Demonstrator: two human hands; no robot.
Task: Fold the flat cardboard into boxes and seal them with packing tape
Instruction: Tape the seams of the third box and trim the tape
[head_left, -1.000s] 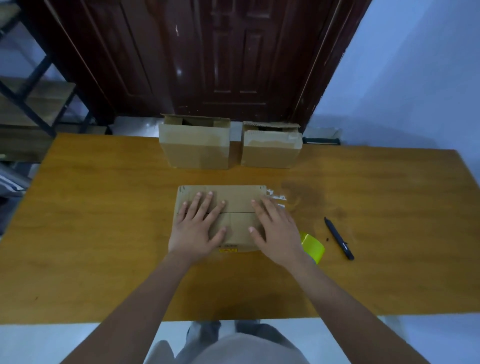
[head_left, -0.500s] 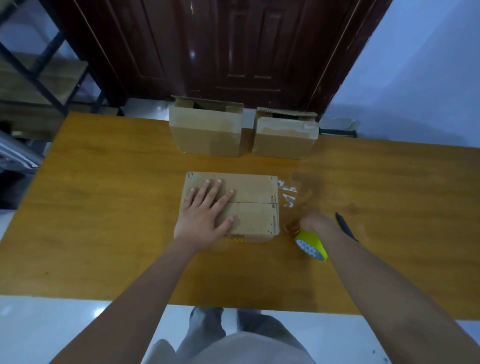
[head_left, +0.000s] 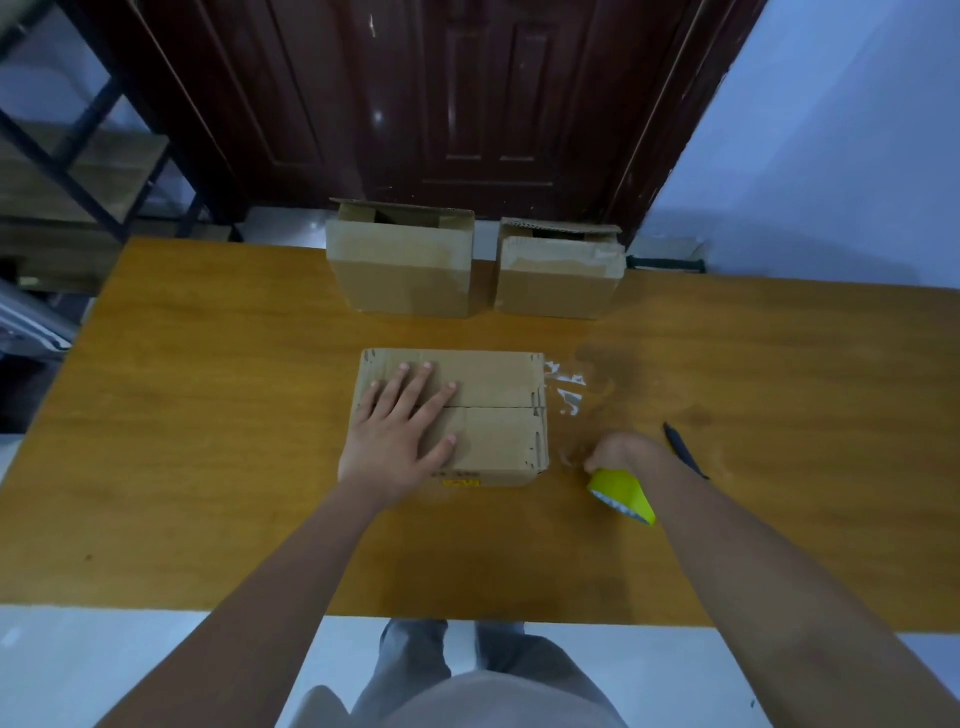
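A folded cardboard box (head_left: 493, 415) stands in the middle of the wooden table (head_left: 208, 415), its two top flaps closed with a seam between them. My left hand (head_left: 400, 431) lies flat on the flaps, fingers spread, pressing them down. Just right of the box, my right hand (head_left: 618, 452) grips a yellow roll of packing tape (head_left: 621, 493), tilted off the table. Its fingers are hidden behind the hand.
Two taped cardboard boxes (head_left: 402, 265) (head_left: 558, 275) stand at the table's far edge. A dark pen (head_left: 683, 449) lies right of my right hand. Clear tape scraps (head_left: 563, 389) stick to the table beside the box. A dark wooden door is behind.
My right hand left the box top, moved right and picked up the yellow tape roll. My left hand stayed pressing on the flaps.
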